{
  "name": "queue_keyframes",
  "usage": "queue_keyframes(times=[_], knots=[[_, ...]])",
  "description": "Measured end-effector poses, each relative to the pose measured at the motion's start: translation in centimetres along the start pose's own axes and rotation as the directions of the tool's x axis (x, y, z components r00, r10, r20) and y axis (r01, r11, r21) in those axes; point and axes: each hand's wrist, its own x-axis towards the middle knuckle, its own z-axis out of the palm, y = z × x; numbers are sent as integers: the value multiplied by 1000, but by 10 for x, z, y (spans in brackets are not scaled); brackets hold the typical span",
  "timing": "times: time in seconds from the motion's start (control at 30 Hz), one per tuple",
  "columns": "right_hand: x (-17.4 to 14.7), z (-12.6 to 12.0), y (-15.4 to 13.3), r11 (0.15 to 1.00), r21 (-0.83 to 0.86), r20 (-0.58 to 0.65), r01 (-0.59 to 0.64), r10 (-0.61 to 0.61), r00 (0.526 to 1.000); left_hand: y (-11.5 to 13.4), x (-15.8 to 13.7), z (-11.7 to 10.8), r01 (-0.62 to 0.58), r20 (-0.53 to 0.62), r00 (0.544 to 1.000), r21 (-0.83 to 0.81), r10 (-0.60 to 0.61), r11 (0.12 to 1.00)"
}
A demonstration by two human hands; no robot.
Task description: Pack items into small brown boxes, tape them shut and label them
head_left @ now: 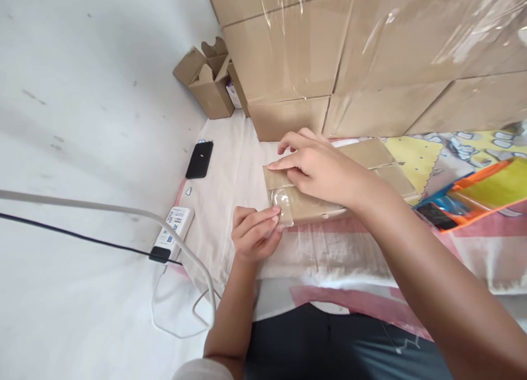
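Note:
A flat brown cardboard piece [366,152] lies on the cloth in front of me. At its near left corner a strip of clear tape [282,200] hangs over the edge. My left hand [256,233] pinches the tape's end between thumb and fingers. Across the cardboard rests my right hand [315,163], palm down, its index finger stretched out and the fingertip touching the left edge. Part of the cardboard is hidden under the right hand and forearm.
Behind the cardboard stands a tall, tape-covered wall of cardboard [288,56]. A small opened box [209,89] sits at the back left. A black phone-like slab [200,160], a white power strip [175,232] with cables, and an orange-edged pouch [486,190] lie around.

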Motion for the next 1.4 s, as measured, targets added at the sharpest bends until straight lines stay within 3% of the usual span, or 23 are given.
queue_keyframes(times=[0.13, 0.27, 0.37, 0.47, 0.57, 0.7, 0.87, 0.93, 1.0, 1.03, 1.1, 1.2, 1.33, 1.4], knots=[[1, -2, -2, 999, 34, 18, -33, 32, 999, 1, -9, 9, 138, -31, 989, -198, -147, 971], [1, -2, -4, 997, 59, 40, -54, 51, 998, 10, -15, 17, 327, -58, 931, -303, -359, 895], [1, 0, -5, 998, 38, 50, -48, 46, 998, 16, -23, 20, 324, -100, 929, -248, -356, 913], [0, 3, -6, 998, -14, 71, -56, 56, 996, 23, -33, 24, 277, -162, 944, -90, -289, 957], [0, 4, -7, 997, -36, 107, -73, 76, 991, 35, -42, 32, 313, -173, 935, -13, -311, 950], [1, 2, -9, 995, -48, 144, -83, 89, 985, 59, -53, 37, 484, -139, 862, -63, -488, 873], [4, 1, -9, 994, -69, 156, -86, 96, 983, 78, -54, 27, 750, 11, 654, -145, -757, 645], [4, 1, -9, 994, -79, 164, -74, 86, 983, 71, -40, 20, 750, -96, 634, -163, -767, 641], [4, 1, -8, 994, -88, 173, -65, 80, 982, 57, -17, 15, 704, -233, 656, -151, -717, 694], [4, 0, -9, 994, -93, 174, -64, 79, 982, 49, -5, 13, 689, -236, 676, -134, -698, 712], [2, 1, -10, 992, -104, 155, -66, 82, 985, 33, 16, 13, 697, -65, 706, -117, -705, 708], [1, 4, -13, 985, -131, 82, -109, 121, 989, 24, 29, 16, 774, 219, 633, -141, -743, 618], [3, 8, -21, 967, -199, 2, -163, 166, 986, 29, 20, 19, 862, 291, 506, -151, -812, 484], [4, 2, -19, 948, -248, -84, -198, 182, 980, 29, 12, 21, 879, 286, 476, -131, -832, 458]])
